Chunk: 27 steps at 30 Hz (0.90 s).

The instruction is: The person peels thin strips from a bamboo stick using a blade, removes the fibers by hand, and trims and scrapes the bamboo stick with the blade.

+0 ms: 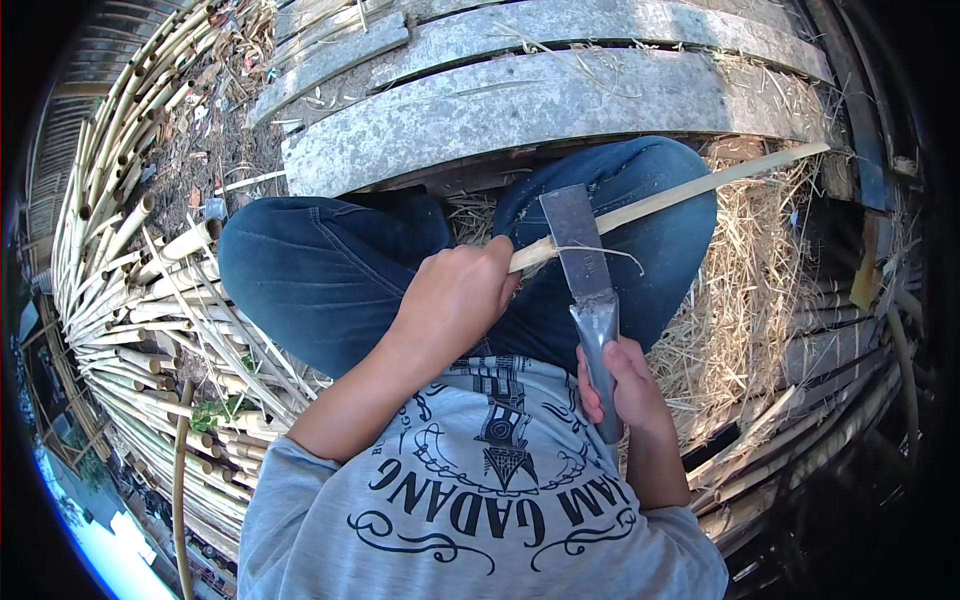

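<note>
Frankly, the blade [574,240] is what could do harm, since it crosses the strip [700,187] just beside the left hand [462,285], on the side where the strip leaves that fist; a slip or a badly angled edge might nick the knuckles. Below the strip, past the blade from that same grip, lies the right knee [655,225] in jeans, so too hard a downward push could catch the cloth or the leg. A thin curl [622,254] sits at the crossing and might drag on the edge, while the strip's long far end, reaching well away from the left grip and beyond the knee, could twist or wobble with only one fist on it. The handle [597,350] looks smooth, so it might turn in the palm. As for pose, the left forearm slants up across the lap, back of the hand uppermost, fingers curled tightly round the near end of the strip. Lower and to the right of that grip, the right hand [633,385] is wrapped round the handle, elbow bent close to the side, with the blade pointing away from the belly.
</note>
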Each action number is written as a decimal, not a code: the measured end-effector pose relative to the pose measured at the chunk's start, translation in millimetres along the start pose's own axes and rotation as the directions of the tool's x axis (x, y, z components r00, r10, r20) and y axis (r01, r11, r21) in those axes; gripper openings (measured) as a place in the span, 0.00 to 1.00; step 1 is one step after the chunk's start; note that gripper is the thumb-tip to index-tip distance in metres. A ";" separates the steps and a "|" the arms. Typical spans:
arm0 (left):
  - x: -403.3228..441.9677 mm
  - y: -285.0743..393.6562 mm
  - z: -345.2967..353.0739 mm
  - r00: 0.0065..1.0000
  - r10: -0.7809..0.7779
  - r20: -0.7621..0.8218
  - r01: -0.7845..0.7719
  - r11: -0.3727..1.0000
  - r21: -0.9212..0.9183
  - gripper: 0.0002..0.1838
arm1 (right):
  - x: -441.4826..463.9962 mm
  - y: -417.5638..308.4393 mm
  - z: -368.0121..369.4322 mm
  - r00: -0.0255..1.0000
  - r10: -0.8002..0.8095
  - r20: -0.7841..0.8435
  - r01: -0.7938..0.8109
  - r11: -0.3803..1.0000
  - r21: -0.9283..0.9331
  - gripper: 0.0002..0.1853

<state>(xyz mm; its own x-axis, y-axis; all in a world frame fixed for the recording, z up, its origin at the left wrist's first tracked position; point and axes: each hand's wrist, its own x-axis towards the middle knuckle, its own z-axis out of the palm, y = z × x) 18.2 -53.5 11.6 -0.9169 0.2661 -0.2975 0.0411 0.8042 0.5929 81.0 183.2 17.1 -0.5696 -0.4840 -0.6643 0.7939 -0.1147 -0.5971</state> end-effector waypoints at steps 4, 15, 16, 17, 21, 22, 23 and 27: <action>0.7 -1.4 -0.2 0.999 -0.001 -0.035 0.001 1.000 0.013 0.07 | -0.9 -1.0 -2.9 0.985 0.054 0.161 -0.102 0.946 0.308 0.25; 2.6 4.5 -0.3 1.000 0.002 -0.017 -0.001 0.999 0.043 0.08 | 3.0 -0.4 -12.7 0.999 -0.012 0.035 0.013 0.999 -0.032 0.26; 2.0 4.4 -0.3 1.000 -0.003 -0.016 0.004 0.999 0.042 0.08 | 2.8 0.9 -14.9 0.989 0.024 0.146 -0.048 0.986 0.162 0.26; 2.5 3.7 -0.9 1.000 -0.002 -0.020 0.003 0.999 0.045 0.08 | 3.4 1.7 -15.7 0.965 0.036 0.260 -0.127 0.931 0.342 0.26; 4.3 4.5 -3.2 1.000 -0.015 -0.016 0.016 0.997 0.070 0.08 | 6.1 1.2 -3.5 1.000 -0.009 -0.021 0.010 0.999 0.039 0.26; 3.7 4.4 -2.6 1.000 -0.016 -0.012 0.017 0.997 0.071 0.08 | 6.3 3.2 -1.0 0.999 -0.034 -0.040 0.032 0.999 -0.039 0.25; 3.7 4.4 -1.7 1.000 -0.016 -0.003 0.016 0.998 0.066 0.08 | 6.1 4.4 0.1 0.996 -0.061 -0.058 0.054 0.992 -0.117 0.25; 4.9 6.4 -5.2 1.000 -0.001 -0.006 0.002 0.998 0.059 0.08 | 5.8 1.6 -2.0 0.997 -0.051 -0.052 0.047 0.997 -0.066 0.23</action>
<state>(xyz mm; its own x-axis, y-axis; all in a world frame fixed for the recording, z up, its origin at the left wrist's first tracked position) 11.9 -49.8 17.8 -0.9193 0.2619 -0.2936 0.0630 0.8346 0.5472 78.5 182.0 11.3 -0.6196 -0.4316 -0.6556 0.7501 -0.0797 -0.6565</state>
